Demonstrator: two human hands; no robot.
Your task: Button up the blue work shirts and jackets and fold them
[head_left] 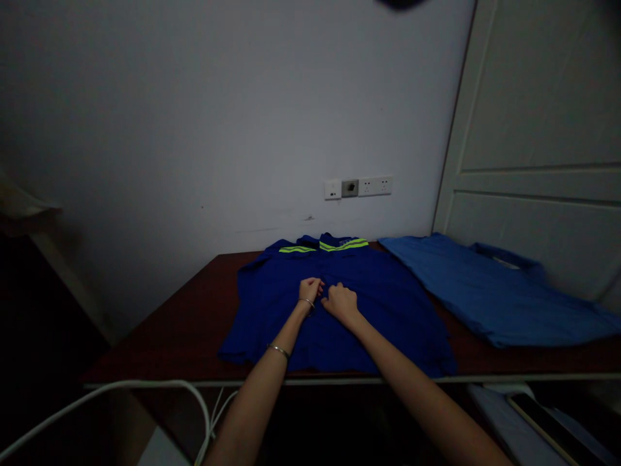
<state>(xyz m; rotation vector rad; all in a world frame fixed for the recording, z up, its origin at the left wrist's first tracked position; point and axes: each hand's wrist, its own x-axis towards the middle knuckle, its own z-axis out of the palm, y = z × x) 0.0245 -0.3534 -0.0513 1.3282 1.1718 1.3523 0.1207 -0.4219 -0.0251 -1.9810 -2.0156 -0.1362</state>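
Note:
A dark blue work shirt (388, 304) with yellow-green reflective stripes at the shoulders lies spread flat on a dark brown table (194, 317). Both my hands rest on the middle of the shirt's front, close together. My left hand (311, 289) has its fingers curled and pinched on the shirt's fabric at the placket. My right hand (341, 303) is also curled, its fingers gripping the fabric just beside the left hand. A thin bangle sits on my left forearm.
A lighter blue cloth bag (490, 291) with handles lies on the table's right side. White cables (145, 388) hang below the table's front edge at left. Wall sockets (359, 187) sit above the table. A white door (543, 162) stands at right. A phone (548, 421) lies at lower right.

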